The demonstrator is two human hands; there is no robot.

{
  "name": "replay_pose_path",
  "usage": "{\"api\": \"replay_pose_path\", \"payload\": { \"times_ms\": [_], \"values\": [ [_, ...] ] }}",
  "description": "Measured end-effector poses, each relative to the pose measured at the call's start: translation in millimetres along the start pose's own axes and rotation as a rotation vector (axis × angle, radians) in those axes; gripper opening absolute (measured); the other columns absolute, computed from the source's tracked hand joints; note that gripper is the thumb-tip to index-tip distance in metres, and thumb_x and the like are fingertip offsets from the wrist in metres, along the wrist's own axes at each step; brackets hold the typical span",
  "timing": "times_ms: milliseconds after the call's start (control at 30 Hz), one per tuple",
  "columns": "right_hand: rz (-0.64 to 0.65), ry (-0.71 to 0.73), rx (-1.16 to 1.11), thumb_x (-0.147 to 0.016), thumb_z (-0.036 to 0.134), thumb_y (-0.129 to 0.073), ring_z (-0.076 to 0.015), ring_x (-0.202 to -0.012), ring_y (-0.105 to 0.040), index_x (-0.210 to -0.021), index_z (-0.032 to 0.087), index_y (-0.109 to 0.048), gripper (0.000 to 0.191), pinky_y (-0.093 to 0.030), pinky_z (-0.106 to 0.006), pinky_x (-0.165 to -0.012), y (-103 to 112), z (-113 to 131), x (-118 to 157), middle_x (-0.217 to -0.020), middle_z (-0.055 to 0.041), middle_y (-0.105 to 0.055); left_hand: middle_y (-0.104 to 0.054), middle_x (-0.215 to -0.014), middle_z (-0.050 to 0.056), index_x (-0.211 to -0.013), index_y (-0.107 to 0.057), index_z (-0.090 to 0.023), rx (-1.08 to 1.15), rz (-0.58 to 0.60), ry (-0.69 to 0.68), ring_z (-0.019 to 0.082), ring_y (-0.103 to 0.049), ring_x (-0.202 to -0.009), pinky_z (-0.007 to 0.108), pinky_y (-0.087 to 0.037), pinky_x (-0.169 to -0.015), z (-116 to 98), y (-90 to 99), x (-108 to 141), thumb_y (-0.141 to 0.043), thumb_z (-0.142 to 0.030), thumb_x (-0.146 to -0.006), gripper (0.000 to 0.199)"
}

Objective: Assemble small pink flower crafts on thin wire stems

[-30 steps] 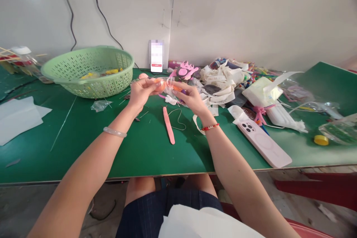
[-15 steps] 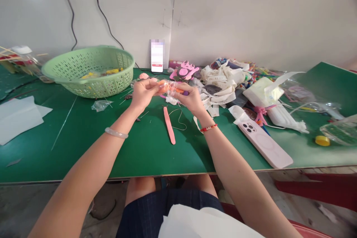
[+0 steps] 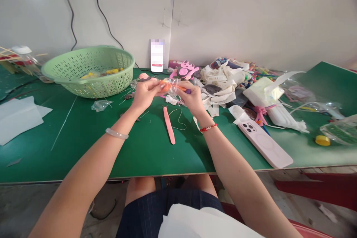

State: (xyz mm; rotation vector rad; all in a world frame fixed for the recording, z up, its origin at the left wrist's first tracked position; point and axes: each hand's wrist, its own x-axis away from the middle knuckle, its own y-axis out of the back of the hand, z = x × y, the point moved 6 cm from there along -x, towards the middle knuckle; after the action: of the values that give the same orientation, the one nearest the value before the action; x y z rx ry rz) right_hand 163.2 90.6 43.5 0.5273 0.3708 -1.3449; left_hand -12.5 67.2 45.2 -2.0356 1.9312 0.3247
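An orange piece in clear plastic wrap [image 3: 170, 86] is stretched between my two hands above the green table. My left hand [image 3: 145, 93] pinches its left end, and my right hand [image 3: 192, 97] grips its right end, near a small purple bit. Below them on the table lies a flat pink strip [image 3: 169, 125] with a thin pale string [image 3: 182, 123] curling beside it. Behind the hands are a pink and black piece [image 3: 185, 70] and a round pink lump [image 3: 144, 76].
A green basket [image 3: 92, 88] with yellow pieces stands at the left. White scraps [image 3: 220, 78] are heaped at the back right, and a pink phone [image 3: 266, 145] lies in front of them. Another phone [image 3: 157, 56] leans on the wall. White sheets [image 3: 19, 119] lie far left.
My left hand has shifted slightly to the right, and the wrapped orange piece has turned a little between my fingers. The things on the table have not moved.
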Motion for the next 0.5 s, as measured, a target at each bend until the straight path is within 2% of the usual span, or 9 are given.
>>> {"api": "replay_pose_path", "payload": {
  "times_ms": [167,333,500],
  "values": [
    [-0.035,-0.02,-0.035,-0.078,0.038,-0.076,-0.0193,-0.094,-0.063,-0.089,0.018,-0.079,0.023,-0.053,-0.031,-0.079,6.2,1.4,-1.3,-0.097,-0.0068,-0.07,-0.078,-0.093,0.008,-0.091,-0.077,-0.015,-0.003,-0.08,0.019,0.022,-0.076,-0.082,0.043,-0.064,-0.08,-0.9,5.8,-0.3,-0.082,-0.047,-0.072,0.038],
    [0.054,-0.123,-0.074,-0.073,0.043,-0.08,-0.0163,-0.085,-0.061,-0.102,0.018,-0.079,0.038,-0.051,-0.027,-0.067,-5.5,1.7,3.0,-0.101,-0.0066,-0.07,-0.078,-0.095,0.008,-0.092,-0.077,-0.015,-0.043,-0.107,0.021,0.023,-0.076,-0.081,0.044,-0.064,-0.08,0.8,8.8,-0.3,-0.077,-0.048,-0.078,0.036],
    [0.012,-0.184,-0.142,-0.072,0.047,-0.078,-0.0116,-0.072,-0.055,-0.097,0.017,-0.078,0.04,-0.045,-0.023,-0.056,-12.1,-0.9,5.7,-0.089,-0.0042,-0.068,-0.077,-0.088,0.006,-0.091,-0.076,-0.016,-0.131,-0.092,-0.029,0.024,-0.075,-0.083,0.044,-0.064,-0.078,-2.3,5.6,0.1,-0.072,-0.055,-0.08,0.041]
  ]
}}
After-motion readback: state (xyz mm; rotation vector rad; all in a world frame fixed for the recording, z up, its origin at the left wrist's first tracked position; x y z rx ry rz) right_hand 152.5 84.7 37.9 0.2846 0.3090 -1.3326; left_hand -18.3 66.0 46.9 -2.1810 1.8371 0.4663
